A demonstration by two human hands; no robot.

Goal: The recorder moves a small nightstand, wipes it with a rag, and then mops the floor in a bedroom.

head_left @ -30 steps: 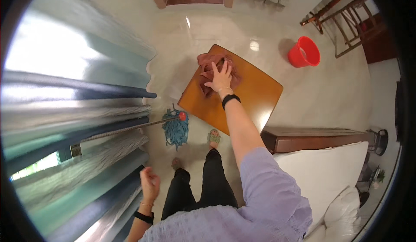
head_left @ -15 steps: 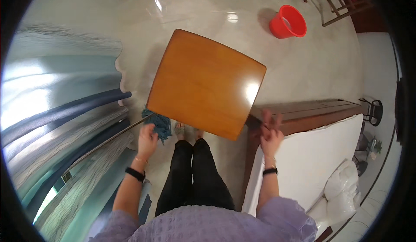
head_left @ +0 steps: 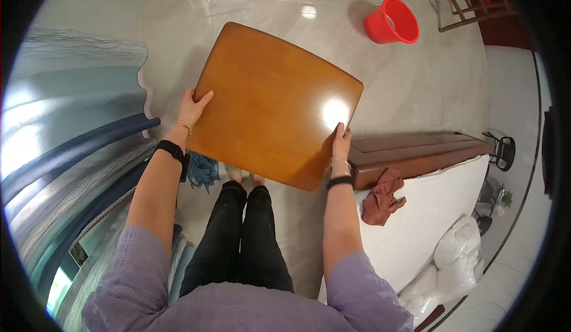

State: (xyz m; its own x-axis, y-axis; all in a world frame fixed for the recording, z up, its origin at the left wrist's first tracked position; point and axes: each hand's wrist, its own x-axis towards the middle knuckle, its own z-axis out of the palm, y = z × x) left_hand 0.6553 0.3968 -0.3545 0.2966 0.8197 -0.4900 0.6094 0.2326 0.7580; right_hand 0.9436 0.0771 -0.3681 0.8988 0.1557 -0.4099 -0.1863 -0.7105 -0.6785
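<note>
A glossy orange-brown wooden tabletop (head_left: 273, 106), four-sided with rounded corners, lies before me, turned a little clockwise; what stands beneath it is hidden. My left hand (head_left: 193, 108) clasps its left edge, thumb lying on top and the fingers out of sight below. Across from it my right hand (head_left: 341, 143) grips the right edge near the front corner, its thumb also on top. A crumpled reddish-brown cloth (head_left: 383, 197) rests on the white mattress (head_left: 416, 213), just right of my right forearm. The head of a blue-green string mop (head_left: 203, 171) shows on the floor under the tabletop's left front corner.
A red bucket (head_left: 391, 21) stands on the pale tiled floor at the far right. The brown wooden bed frame (head_left: 410, 153) comes close to the tabletop's right side. Blue-green curtains (head_left: 83, 100) hang along the left. Plastic-wrapped white bundles (head_left: 455, 254) lie on the mattress.
Both hands were off the tabletop and have reached forward onto its side edges. The brown cloth now lies on the mattress, where my right hand and arm were over that area before.
</note>
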